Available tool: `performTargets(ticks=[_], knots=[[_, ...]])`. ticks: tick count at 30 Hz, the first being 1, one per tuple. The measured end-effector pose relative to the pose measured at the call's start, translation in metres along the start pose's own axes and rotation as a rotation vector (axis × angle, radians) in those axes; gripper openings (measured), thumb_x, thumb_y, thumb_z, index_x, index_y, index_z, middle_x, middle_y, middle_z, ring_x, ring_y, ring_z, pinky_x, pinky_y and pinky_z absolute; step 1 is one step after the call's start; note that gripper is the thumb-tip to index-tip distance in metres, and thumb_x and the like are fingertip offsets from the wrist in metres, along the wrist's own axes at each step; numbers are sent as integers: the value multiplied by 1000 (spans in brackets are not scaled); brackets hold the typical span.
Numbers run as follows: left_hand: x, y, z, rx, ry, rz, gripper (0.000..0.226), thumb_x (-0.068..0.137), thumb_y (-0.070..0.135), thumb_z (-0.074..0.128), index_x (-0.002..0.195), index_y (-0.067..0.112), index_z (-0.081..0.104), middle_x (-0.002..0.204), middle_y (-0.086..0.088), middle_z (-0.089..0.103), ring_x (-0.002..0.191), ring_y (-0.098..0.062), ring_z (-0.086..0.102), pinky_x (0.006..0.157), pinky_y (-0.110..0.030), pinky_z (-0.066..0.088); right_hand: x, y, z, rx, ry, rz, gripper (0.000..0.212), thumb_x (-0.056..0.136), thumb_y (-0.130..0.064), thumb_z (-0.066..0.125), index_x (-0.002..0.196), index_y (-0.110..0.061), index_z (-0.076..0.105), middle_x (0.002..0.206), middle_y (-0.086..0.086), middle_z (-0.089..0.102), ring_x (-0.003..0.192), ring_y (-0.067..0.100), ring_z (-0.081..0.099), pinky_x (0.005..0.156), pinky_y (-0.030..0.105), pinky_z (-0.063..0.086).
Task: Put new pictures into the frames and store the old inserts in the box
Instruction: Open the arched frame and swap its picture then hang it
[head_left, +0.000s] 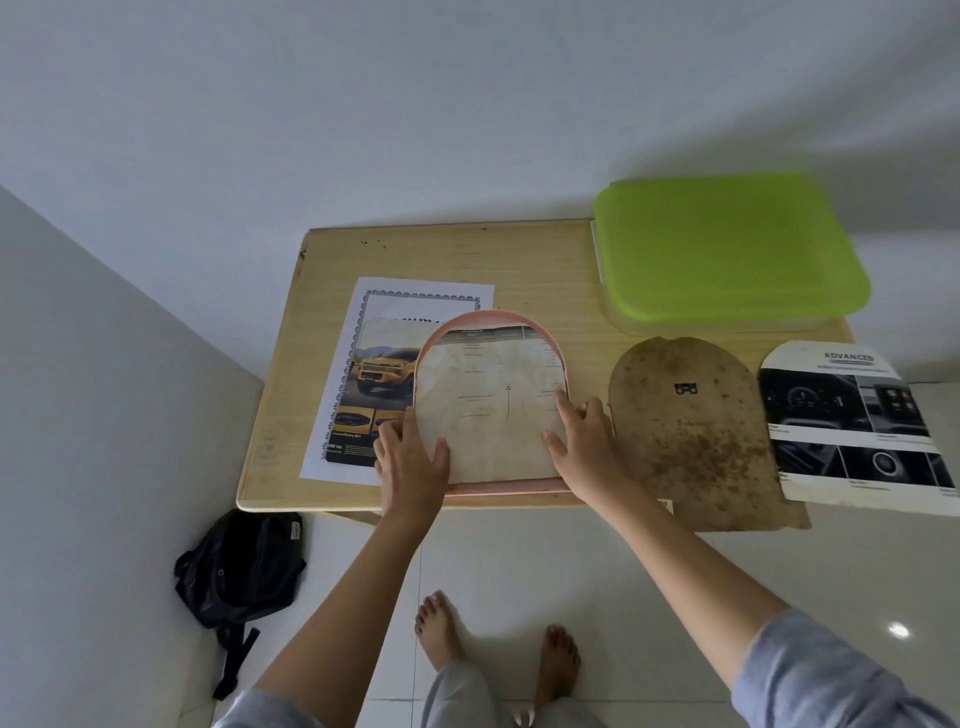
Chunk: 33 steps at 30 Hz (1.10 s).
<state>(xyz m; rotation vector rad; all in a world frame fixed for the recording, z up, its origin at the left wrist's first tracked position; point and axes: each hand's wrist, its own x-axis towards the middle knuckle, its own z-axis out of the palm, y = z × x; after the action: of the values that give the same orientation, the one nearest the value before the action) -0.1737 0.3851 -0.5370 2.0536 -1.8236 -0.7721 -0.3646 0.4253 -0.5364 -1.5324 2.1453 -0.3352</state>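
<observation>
Centre of the picture: pink frame (519, 487) lies flat, thin paper insert (488, 410) inside. Left hand (410, 457) and right hand (584, 441) press it, fingers straight, gripping nothing. Likely light, floppy; pinch 1 edge

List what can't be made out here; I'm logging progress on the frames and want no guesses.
Head view only.
- Box contents: hidden by its green lid.
- Car brochure: partly under the pink frame and the left hand.
- Sheet in the frame: print too faint and small.
- Arched brochure: cut off by the right edge.
</observation>
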Motion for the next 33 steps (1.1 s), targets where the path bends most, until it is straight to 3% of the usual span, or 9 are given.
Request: performTargets(ticks=[4,10,14,16,19,21,27,33], knots=[[-4,16,4,105,50,27,54,89,27,53,136,12,32,134,-10,32,124,-26,32,103,-42,31,-4,13,-13,127,-40,-41,57,95,-27,47,145,-17,23,130,12,33,116,25,42,96,30,36],[-23,81,38,189,-47,372,54,95,33,38,143,12,26,151,-7,23,140,-22,19,111,-39,24,-14,76,-56,80,19,-5,54,95,-28,45,144,-16,26,141,6,29,133,20,30,104,32,34],[-53,118,81,291,-231,653,55,89,39,33,133,8,44,141,-11,45,131,-26,43,98,-39,43,-35,125,-72,-37,36,73,52,95,-30,44,143,-16,29,146,6,28,136,21,28,108,35,33],[-63,128,101,336,-300,696,58,89,41,33,133,6,45,141,-13,44,131,-27,42,100,-39,38,-43,139,-71,-107,42,62,52,95,-32,45,142,-15,32,148,7,27,137,23,27,111,38,30],[-69,130,116,368,-374,693,76,87,53,11,146,7,18,155,-12,10,143,-25,3,115,-36,9,-48,143,-64,-169,25,44,55,95,-37,43,143,-17,29,154,8,17,142,27,18,114,46,25],[-66,124,123,393,-385,689,84,80,60,-4,148,10,2,156,-9,-8,140,-20,-17,113,-31,-7,-49,141,-59,-172,23,36,56,95,-39,41,145,-17,27,155,8,12,143,27,15,113,45,26],[-56,120,115,475,-362,669,92,75,57,-12,147,2,3,155,-16,-6,144,-25,-9,116,-32,-3,-47,126,-39,-110,15,47,58,96,-41,36,147,-18,19,157,8,1,145,25,2,114,42,22],[-57,121,111,408,-357,603,88,79,56,-3,146,1,6,156,-17,-3,144,-28,-4,114,-32,-1,-44,133,-47,-28,96,86,55,95,-37,42,144,-16,29,156,9,11,144,27,10,116,44,20]])
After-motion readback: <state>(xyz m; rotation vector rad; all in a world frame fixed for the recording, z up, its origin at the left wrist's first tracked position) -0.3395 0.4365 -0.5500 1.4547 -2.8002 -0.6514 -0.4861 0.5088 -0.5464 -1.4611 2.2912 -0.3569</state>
